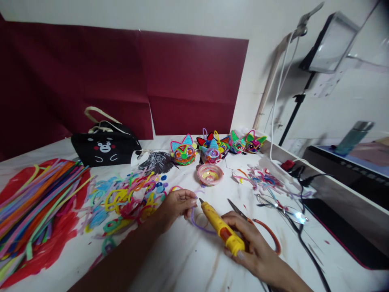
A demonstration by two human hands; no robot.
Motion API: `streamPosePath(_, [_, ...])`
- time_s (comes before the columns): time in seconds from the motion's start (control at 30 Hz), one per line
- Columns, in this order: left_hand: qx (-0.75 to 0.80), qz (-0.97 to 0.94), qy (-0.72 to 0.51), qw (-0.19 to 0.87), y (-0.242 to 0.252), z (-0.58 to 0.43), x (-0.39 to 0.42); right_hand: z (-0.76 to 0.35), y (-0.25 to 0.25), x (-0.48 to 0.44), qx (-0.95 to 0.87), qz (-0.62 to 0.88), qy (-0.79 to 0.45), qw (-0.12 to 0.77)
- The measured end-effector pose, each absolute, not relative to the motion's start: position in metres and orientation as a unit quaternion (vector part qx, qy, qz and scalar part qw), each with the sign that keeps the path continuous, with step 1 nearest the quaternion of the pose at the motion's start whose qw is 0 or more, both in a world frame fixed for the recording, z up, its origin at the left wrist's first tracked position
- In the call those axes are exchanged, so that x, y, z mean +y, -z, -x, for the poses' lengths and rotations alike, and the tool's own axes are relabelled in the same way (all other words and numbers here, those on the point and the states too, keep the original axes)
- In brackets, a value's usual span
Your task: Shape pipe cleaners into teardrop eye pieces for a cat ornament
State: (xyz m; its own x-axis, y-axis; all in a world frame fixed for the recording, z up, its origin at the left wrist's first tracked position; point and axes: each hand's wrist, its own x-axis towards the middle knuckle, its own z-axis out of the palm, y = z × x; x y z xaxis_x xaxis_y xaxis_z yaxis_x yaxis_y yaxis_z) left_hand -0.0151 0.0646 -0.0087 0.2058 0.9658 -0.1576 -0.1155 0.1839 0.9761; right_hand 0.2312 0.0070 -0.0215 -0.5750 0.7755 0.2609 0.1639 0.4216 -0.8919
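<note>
My right hand is wrapped round a yellow glue gun, its dark tip pointing up and left. Close to that tip, my left hand pinches a purple pipe cleaner, which curves down toward the glue gun. Scissors with orange handles lie on the table, partly hidden behind my right hand. Just beyond my hands sits a small pink bowl. Behind it stand several colourful animal heads with pointed ears, among them an orange and green one.
Loose pipe cleaner pieces cover the table's left side, beside a bundle of long pipe cleaners on red plastic. A black bag stands behind. Rightward are glasses, a black cable and a dark flat panel.
</note>
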Motion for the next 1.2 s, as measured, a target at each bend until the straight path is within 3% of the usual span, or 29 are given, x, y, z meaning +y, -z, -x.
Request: streamPosePath(1.2, [0.474, -0.453, -0.449, 0.607, 0.0062, 0.0089, 0.058, -0.2309, 0.0242, 0.0068, -0.764, 0.312, -0.444, 0.35])
